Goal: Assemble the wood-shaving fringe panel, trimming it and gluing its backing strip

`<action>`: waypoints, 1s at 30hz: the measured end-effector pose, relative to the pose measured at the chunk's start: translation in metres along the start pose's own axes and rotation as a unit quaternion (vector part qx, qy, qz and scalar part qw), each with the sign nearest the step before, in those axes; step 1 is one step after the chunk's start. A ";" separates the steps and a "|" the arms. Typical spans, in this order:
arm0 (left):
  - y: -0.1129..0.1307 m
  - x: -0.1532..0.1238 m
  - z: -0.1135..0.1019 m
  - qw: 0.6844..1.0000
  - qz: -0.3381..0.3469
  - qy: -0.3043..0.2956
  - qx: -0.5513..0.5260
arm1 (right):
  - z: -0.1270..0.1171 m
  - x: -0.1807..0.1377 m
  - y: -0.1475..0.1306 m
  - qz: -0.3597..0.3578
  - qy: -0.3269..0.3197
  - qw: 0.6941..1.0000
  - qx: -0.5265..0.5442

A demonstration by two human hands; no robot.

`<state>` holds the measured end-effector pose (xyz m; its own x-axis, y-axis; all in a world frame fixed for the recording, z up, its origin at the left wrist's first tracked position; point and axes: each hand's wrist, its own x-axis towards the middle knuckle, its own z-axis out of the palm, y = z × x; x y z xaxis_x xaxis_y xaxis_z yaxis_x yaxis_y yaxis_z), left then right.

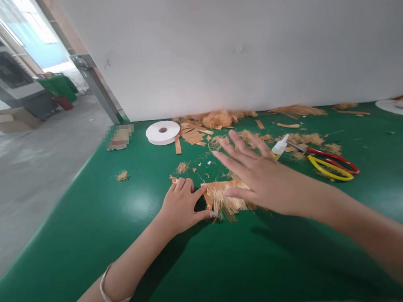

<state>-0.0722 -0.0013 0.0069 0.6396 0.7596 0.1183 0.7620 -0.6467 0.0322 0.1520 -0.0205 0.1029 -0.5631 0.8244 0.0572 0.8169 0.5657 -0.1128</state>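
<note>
A strip of orange-tan fringe (223, 198), frayed into fine threads along its lower edge, lies on the green table. My left hand (178, 207) grips its left end, with the fingers curled and the index finger and thumb on the strip; a small twisted tan end (173, 178) sticks out past the knuckles. Over the right part of the fringe hovers my right hand (260, 176), open with its fingers spread and holding nothing. It hides the fringe's right end. Just beyond it lies a white-nozzled glue bottle (280, 146), partly covered by the hand.
Red-and-yellow-handled scissors (329, 162) lie to the right. At the back are a white ribbon spool (162, 132), cut tan strips (191, 135) and thread scraps (220, 118). A blurred-out phone-like object (120, 137) is back left. A white wall (235, 49) bounds the green table (87, 217).
</note>
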 end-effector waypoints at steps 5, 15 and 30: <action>-0.001 -0.001 0.002 1.000 0.000 0.016 0.005 | 0.006 -0.002 -0.022 -0.082 -0.066 0.958 0.265; 0.000 -0.001 -0.001 0.999 0.001 -0.012 0.030 | 0.038 0.007 -0.026 0.023 -0.161 0.984 -0.077; 0.000 0.000 0.003 1.000 -0.006 0.002 0.009 | 0.036 0.008 -0.012 -0.120 0.172 0.977 -0.045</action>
<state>-0.0724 -0.0011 0.0035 0.6293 0.7675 0.1221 0.7719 -0.6356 0.0168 0.1330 -0.0212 0.0695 -0.6769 0.6165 0.4021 0.6831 0.7296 0.0312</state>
